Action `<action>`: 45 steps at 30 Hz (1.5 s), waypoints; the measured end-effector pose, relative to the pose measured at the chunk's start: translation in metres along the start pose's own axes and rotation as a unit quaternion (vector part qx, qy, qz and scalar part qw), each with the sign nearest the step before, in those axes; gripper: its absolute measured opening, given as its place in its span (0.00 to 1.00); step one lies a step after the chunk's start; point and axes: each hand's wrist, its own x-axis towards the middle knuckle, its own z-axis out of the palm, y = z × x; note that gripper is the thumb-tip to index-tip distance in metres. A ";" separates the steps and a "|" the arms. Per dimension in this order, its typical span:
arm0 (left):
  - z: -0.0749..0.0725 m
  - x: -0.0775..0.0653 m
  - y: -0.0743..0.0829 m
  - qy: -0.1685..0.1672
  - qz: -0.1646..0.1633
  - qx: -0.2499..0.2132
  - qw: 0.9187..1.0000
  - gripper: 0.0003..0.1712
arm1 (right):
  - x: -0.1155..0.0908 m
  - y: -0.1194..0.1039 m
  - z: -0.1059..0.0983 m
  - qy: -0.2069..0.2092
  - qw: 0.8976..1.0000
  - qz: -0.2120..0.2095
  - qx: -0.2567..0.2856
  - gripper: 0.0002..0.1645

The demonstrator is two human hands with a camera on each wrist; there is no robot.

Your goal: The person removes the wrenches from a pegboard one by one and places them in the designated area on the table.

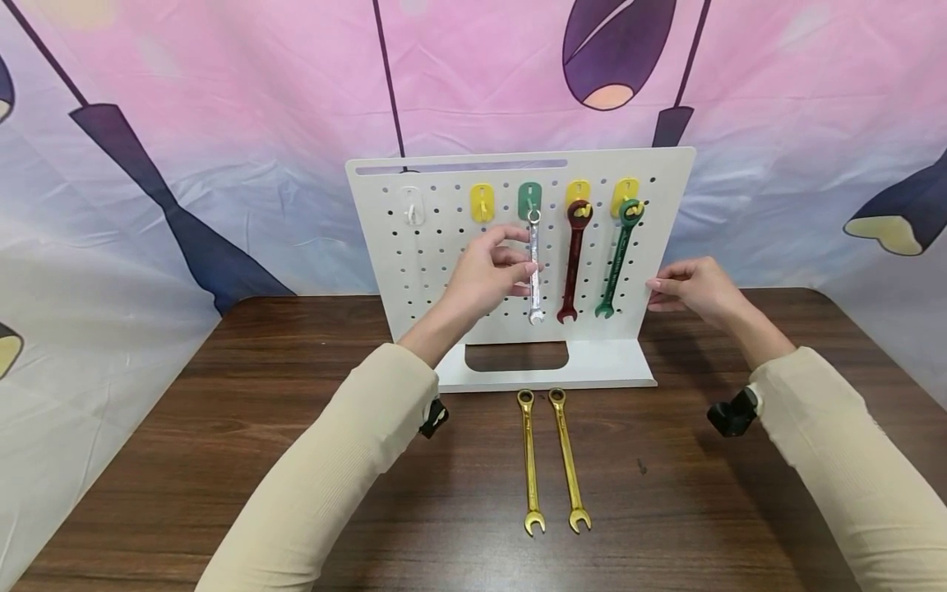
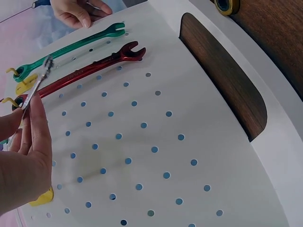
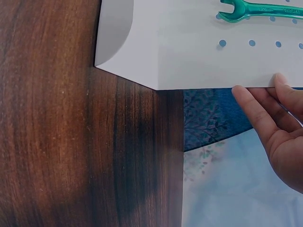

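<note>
My left hand (image 1: 481, 275) pinches a small silver combination wrench (image 1: 536, 292) between thumb and fingers. The wrench hangs open end down in the head view, its ring at the green hook (image 1: 529, 194) on a white pegboard (image 1: 669, 177). In the left wrist view the silver wrench (image 2: 33, 93) slants up from the fingertips. At the board's right edge, my right hand (image 1: 699, 288) grips the rim with thumb and fingers; the right wrist view shows the thumb and index fingertip of that hand (image 3: 284, 132) at the edge.
A dark red wrench (image 1: 573, 267) and a green wrench (image 1: 616, 259) hang from yellow hooks. Further left are a yellow hook (image 1: 482, 201) and a clear hook (image 1: 412, 205). Two gold wrenches (image 1: 529, 469) lie on the wooden table (image 1: 296, 460) before the stand. Behind hangs a patterned cloth (image 1: 259, 99).
</note>
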 end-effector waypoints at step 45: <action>0.001 -0.008 0.023 -0.010 0.005 -0.062 0.998 0.21 | -0.001 -0.002 -0.001 -0.003 1.000 0.007 0.015 0.19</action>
